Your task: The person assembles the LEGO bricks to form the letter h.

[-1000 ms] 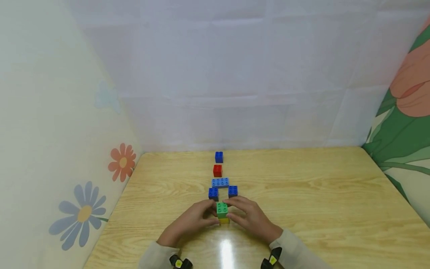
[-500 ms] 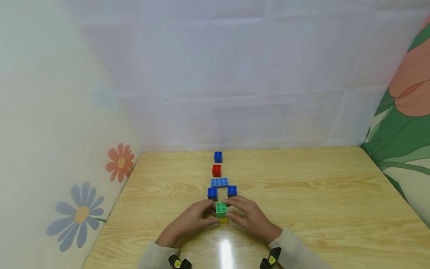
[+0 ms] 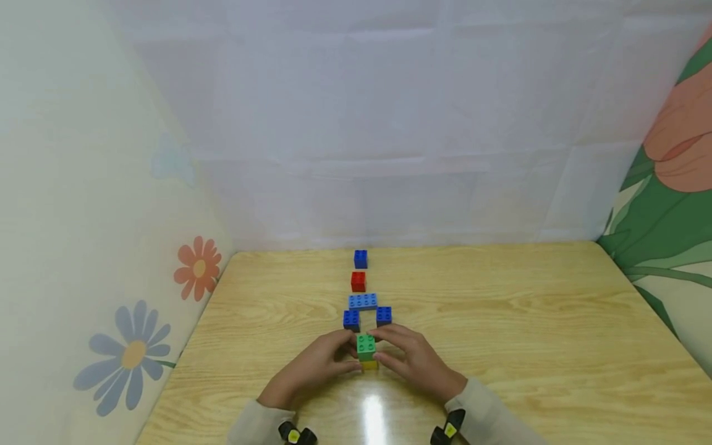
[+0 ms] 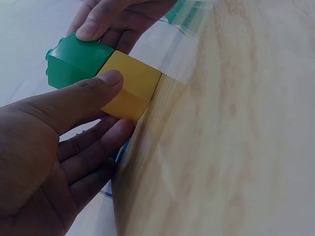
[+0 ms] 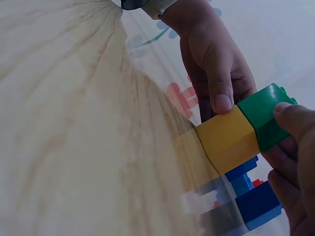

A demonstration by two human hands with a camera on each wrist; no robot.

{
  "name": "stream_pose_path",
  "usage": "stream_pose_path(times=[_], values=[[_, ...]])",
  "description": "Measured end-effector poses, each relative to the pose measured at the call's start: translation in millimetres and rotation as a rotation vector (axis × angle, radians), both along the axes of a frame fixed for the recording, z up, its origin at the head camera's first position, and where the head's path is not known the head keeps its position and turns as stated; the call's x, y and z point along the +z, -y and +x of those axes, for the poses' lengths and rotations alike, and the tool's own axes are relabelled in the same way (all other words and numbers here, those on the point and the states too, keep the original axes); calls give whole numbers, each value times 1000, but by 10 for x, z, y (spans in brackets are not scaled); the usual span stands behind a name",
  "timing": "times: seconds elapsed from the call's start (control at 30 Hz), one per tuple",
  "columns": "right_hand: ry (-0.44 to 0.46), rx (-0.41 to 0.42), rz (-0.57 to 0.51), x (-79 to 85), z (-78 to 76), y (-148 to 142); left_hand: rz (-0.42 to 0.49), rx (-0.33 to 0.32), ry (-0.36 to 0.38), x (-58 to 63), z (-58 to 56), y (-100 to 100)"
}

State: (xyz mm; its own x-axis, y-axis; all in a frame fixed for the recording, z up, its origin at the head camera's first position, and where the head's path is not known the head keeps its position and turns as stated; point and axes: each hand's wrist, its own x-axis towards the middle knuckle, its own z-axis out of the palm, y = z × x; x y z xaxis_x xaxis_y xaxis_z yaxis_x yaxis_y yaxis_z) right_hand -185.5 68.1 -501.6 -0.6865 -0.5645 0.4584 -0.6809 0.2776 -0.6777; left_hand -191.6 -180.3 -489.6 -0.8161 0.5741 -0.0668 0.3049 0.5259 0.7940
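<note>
Currently, left hand point(image 3: 321, 360): pinches yellow block point(image 4: 132, 83) (resting on table point(image 3: 528, 321))
Right hand point(image 3: 414, 358): pinches green block point(image 5: 263, 117), stacked atop yellow

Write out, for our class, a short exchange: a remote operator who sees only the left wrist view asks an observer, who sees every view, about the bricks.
Operator: I see the left hand pinching the yellow brick, with the green brick on it. I can't count the green brick's studs. How many are on top?
Observer: Four, two by two; the head view shows them.
Operator: Is there any red brick? None shows here.
Observer: Yes, the head view shows one red brick, between the light blue brick and the farthest dark blue brick.
</note>
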Motion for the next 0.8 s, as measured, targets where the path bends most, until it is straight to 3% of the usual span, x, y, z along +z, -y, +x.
stream_pose_path(times=[0.8], values=[[-1,1,12,-29,-4,-4,25,7,10,-21,4,1]])
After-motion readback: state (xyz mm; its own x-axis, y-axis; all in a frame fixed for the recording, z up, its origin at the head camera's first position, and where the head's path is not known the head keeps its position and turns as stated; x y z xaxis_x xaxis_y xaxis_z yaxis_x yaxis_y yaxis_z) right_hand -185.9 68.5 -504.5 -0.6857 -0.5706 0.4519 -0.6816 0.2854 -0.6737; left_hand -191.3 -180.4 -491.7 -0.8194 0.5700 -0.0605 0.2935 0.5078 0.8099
